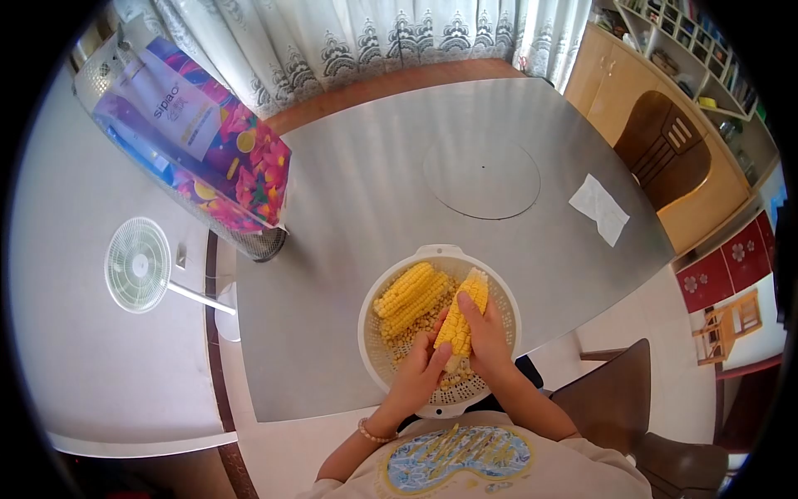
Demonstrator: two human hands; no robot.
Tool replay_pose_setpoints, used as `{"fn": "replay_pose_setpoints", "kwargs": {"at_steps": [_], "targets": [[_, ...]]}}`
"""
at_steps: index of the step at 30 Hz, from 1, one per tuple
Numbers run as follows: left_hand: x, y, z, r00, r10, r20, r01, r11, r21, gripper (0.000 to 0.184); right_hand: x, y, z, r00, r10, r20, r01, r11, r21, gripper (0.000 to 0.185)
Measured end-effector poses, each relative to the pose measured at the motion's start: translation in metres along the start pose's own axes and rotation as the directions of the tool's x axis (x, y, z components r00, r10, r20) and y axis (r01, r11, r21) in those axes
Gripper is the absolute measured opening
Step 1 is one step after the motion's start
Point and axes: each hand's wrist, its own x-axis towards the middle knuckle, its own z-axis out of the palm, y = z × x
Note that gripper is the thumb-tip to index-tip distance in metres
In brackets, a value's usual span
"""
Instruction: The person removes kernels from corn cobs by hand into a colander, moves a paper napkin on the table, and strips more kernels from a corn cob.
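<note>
An ear of yellow corn is held tilted over a white colander, its pale tip pointing away from me. My left hand grips the near end, with a beaded bracelet at the wrist. Around the right side of the ear is my right hand, its thumb pressed along the kernels. Two more corn cobs lie side by side in the colander's left part. Loose kernels cover some of the colander's bottom beneath my hands.
The colander stands at the near edge of a grey table. A mesh bin with a colourful bag stands at the left. A white tissue lies at the right. A brown chair is beside me, and a fan is left.
</note>
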Motion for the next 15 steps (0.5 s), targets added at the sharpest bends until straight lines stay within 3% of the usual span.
{"fn": "replay_pose_setpoints", "kwargs": {"at_steps": [4, 6, 9, 15], "targets": [[-0.0015, -0.0012, -0.0012, 0.999, 0.037, 0.005, -0.037, 0.996, 0.076, 0.031, 0.0003, 0.0008, -0.0012, 1.000, 0.026, 0.008, -0.027, 0.998, 0.057, 0.027], [-0.0016, -0.0029, -0.0013, 0.979, 0.205, -0.017, -0.192, 0.941, 0.278, 0.031, -0.0004, 0.0022, -0.0011, 0.998, 0.059, -0.017, -0.057, 0.996, 0.069, 0.025], [-0.0068, 0.0052, -0.0042, 0.992, 0.124, 0.018, -0.122, 0.917, 0.380, 0.033, 0.0004, 0.0056, -0.0042, 0.998, 0.062, -0.014, -0.061, 0.996, 0.069, 0.024], [-0.0099, 0.0038, -0.0072, 0.998, 0.060, 0.017, -0.062, 0.977, 0.204, 0.037, 0.0014, 0.0084, -0.0065, 0.999, 0.038, -0.023, -0.037, 0.999, 0.039, 0.025]]}}
